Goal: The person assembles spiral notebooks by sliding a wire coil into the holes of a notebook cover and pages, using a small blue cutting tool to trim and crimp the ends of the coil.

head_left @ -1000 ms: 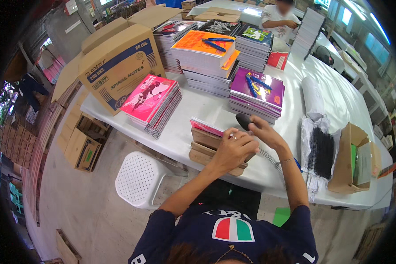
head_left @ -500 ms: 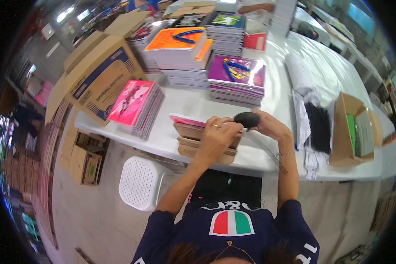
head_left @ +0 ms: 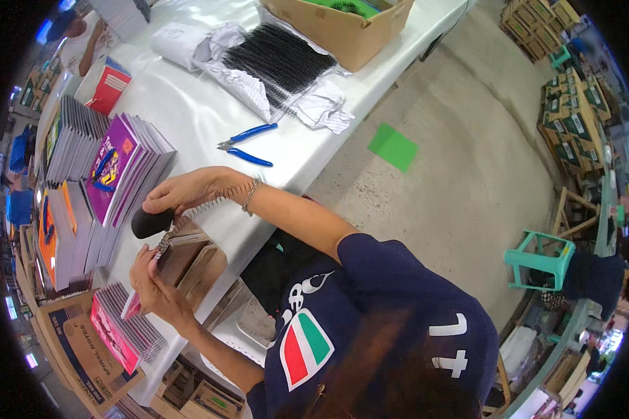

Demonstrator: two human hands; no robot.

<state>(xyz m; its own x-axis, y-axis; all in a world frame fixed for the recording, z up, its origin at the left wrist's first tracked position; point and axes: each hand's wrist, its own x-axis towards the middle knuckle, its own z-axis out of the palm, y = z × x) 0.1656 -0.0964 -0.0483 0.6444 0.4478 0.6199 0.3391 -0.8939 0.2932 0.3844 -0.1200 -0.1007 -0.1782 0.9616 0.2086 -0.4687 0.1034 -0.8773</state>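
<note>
My right hand (head_left: 189, 190) has its thumb and fingers closed on a smooth black oval object (head_left: 152, 222) whose kind I cannot make out. A thin spiral binding coil (head_left: 206, 205) runs along my right wrist down to the edge of a pink-covered notebook (head_left: 130, 306). The notebook stands against a slotted wooden block (head_left: 196, 269) at the table edge. Wrapped over the notebook's upper edge, my left hand (head_left: 154, 286) grips it where the coil meets it. My fingers partly hide that edge.
Blue-handled cutters (head_left: 248, 145) lie on the white table (head_left: 203, 112). Beyond are black coils (head_left: 279, 59) on paper and a cardboard box (head_left: 349, 31). Purple notebooks (head_left: 136, 164) and pink spiral-bound ones (head_left: 115, 332) stand at left. A teal stool (head_left: 541, 260) is on the floor at right.
My view has swung to the right, bringing the cutters and the floor into sight. Both hands stay at the notebook and block, the black object still in my right hand.
</note>
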